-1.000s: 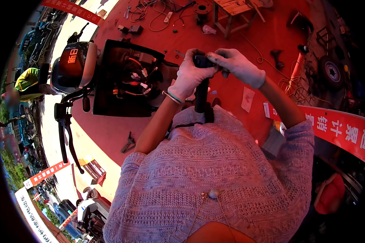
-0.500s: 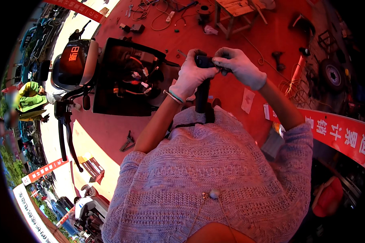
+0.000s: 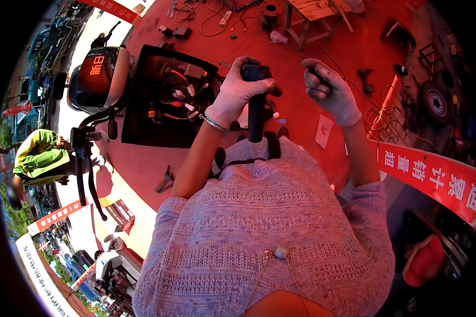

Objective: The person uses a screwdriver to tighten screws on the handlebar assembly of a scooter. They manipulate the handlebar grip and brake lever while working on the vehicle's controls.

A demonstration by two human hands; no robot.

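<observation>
At twelve o'clock, our gloved left hand [image 3: 237,94] has its grip wrapped around the blocky head [image 3: 251,73] of a black post [image 3: 255,117]; at two, our right hand [image 3: 333,95] hovers apart, curled, though we cannot tell whether its grip holds anything. Beyond, at ten, we see wires [image 3: 189,106] inside an open black housing [image 3: 137,132]; farther out, a wheel [image 3: 436,101] near three and a person [image 3: 39,158] in yellow-green at nine.

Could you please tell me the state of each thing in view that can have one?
Left hand: gloved, closed
Black object: gripped in the left hand
Right hand: gloved, fingers partly curled, apart from the black object
Black compartment: open
Wires: exposed in the compartment
Wooden table: standing on its legs
</observation>
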